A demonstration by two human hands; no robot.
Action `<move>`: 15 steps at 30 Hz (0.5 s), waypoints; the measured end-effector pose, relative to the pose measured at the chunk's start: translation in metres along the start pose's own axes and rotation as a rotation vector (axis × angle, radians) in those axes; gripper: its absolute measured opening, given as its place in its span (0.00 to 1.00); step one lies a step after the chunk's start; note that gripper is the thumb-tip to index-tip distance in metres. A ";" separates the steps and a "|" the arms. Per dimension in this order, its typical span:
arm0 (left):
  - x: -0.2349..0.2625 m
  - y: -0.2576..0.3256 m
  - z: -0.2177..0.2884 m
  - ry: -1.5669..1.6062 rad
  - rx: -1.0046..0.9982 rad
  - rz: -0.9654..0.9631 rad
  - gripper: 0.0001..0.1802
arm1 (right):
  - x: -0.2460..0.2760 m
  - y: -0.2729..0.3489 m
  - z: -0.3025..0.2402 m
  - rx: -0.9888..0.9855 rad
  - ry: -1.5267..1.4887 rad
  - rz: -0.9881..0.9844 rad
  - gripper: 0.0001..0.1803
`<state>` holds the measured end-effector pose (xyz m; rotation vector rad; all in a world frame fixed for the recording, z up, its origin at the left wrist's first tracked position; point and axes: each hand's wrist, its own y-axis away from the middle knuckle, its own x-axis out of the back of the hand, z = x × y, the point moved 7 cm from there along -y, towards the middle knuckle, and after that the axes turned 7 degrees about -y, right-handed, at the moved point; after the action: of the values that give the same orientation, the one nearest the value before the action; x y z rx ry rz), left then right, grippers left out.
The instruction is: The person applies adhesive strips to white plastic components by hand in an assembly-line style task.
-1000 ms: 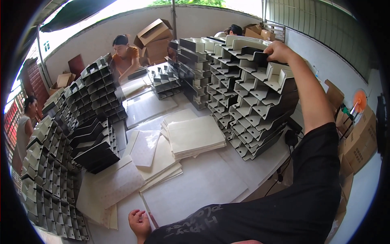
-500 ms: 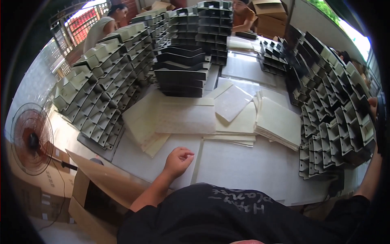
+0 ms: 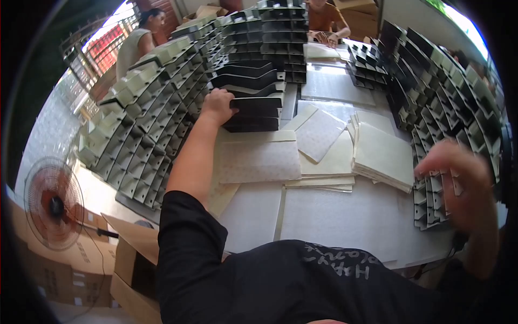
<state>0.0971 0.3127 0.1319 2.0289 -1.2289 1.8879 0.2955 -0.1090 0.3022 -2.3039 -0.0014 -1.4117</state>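
Note:
My left hand (image 3: 218, 107) is stretched forward, its fingers closed over the left end of a black panel with a wavy upper edge (image 3: 256, 102). That panel belongs to a stack of similar black pieces in the middle of the table. My right hand (image 3: 458, 164) is raised at the right, smeared by motion, in front of tall stacks of black-and-cream compartment pieces (image 3: 431, 208). Whether it holds anything does not show. Between my hands lie cream and translucent sheets (image 3: 261, 156) and a thicker pile of cream sheets (image 3: 383, 156).
More stacked compartment pieces (image 3: 143, 129) line the left side of the table (image 3: 334, 216). A standing fan (image 3: 55, 205) and an opened cardboard box (image 3: 129, 237) are at the lower left. Two people, one in orange (image 3: 326, 19) and one in a pale top (image 3: 132, 48), are across the table.
My left hand has gone from above the near table forward to the black panel stack. My right hand has come inward from the far right edge. The person in orange has moved their hands.

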 end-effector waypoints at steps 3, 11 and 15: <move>-0.028 -0.005 -0.015 0.222 -0.188 0.072 0.18 | -0.053 -0.005 -0.045 0.293 -0.350 -0.314 0.33; 0.040 0.068 0.081 0.196 -0.405 0.015 0.15 | -0.051 0.015 -0.004 0.275 -0.591 -0.047 0.26; 0.046 0.089 0.088 0.265 -0.378 -0.027 0.12 | -0.050 0.019 0.023 0.228 -0.696 0.099 0.21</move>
<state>0.1076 0.1808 0.1141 1.5436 -1.3531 1.6865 0.2954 -0.1068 0.2441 -2.4310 -0.2390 -0.4778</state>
